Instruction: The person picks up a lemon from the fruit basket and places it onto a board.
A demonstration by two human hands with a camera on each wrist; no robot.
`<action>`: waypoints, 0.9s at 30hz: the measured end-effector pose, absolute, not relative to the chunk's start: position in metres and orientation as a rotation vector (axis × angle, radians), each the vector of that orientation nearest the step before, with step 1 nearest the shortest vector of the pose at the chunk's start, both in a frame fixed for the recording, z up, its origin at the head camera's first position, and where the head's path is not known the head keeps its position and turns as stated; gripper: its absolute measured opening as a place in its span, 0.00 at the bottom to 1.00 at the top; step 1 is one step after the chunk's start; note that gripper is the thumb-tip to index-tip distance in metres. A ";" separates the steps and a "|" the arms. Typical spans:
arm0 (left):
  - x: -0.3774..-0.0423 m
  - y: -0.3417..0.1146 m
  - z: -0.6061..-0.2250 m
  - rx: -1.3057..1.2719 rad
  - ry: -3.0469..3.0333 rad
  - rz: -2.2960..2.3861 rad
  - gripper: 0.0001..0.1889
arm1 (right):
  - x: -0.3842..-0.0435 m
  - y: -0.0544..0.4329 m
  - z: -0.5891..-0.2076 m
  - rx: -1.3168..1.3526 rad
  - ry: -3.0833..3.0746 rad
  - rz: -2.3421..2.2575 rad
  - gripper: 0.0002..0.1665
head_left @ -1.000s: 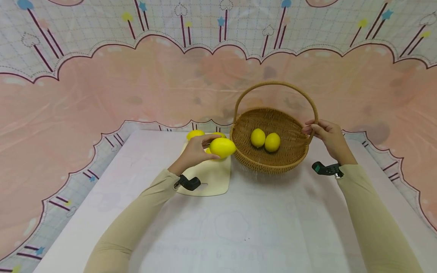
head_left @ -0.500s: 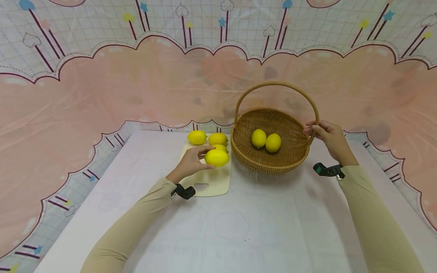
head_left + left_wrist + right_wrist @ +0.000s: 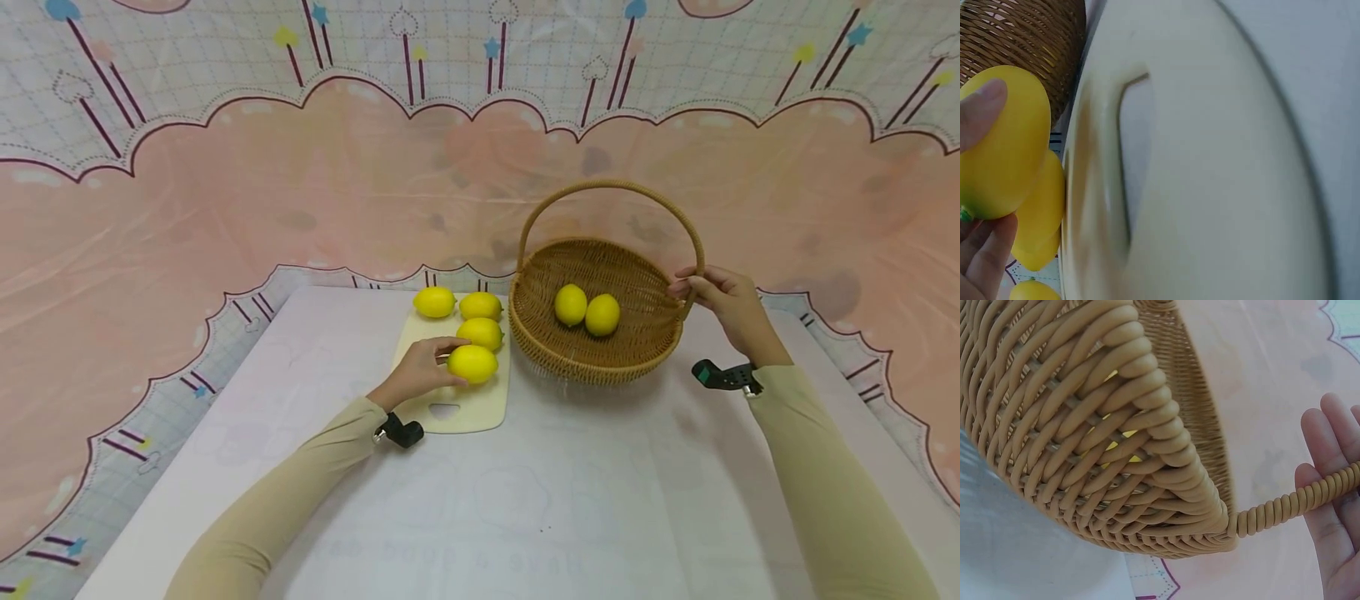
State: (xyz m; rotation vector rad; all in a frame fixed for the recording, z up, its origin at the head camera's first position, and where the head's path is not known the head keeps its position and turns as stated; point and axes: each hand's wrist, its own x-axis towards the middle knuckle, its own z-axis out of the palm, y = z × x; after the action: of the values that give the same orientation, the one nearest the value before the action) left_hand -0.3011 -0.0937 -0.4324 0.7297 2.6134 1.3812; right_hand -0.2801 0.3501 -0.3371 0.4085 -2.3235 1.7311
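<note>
Lemon [image 3: 472, 365] pinched between thumb and fingers of the left hand [image 3: 420, 369] is over the cutting board [image 3: 480, 410], nearer than three other lemons [image 3: 481, 333], while the right hand [image 3: 729, 307], fingers straight, touches the basket [image 3: 592, 367] handle [image 3: 615, 182] at right.

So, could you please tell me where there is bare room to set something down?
The tabletop is bare between the sleeves, nearer than the board and basket; another patch borders the board's left edge. The board's far part is crowded by lemons and the left hand, with the basket alongside.
</note>
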 end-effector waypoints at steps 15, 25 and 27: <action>-0.298 -0.089 -0.437 0.720 2.605 1.251 0.33 | -0.279 0.352 -0.339 0.402 -2.305 1.761 0.12; -0.300 -0.095 -0.431 0.801 2.647 1.105 0.34 | -0.280 0.351 -0.337 0.431 -2.290 1.770 0.12; -0.300 -0.096 -0.430 0.809 2.644 1.089 0.34 | -0.280 0.351 -0.337 0.424 -2.301 1.771 0.12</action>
State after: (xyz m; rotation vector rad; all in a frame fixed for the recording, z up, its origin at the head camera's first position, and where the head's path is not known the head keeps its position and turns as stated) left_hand -0.3003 -0.0957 -0.4303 0.8095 2.6443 1.0885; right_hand -0.2800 0.3513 -0.3369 0.4240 -2.3006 1.7714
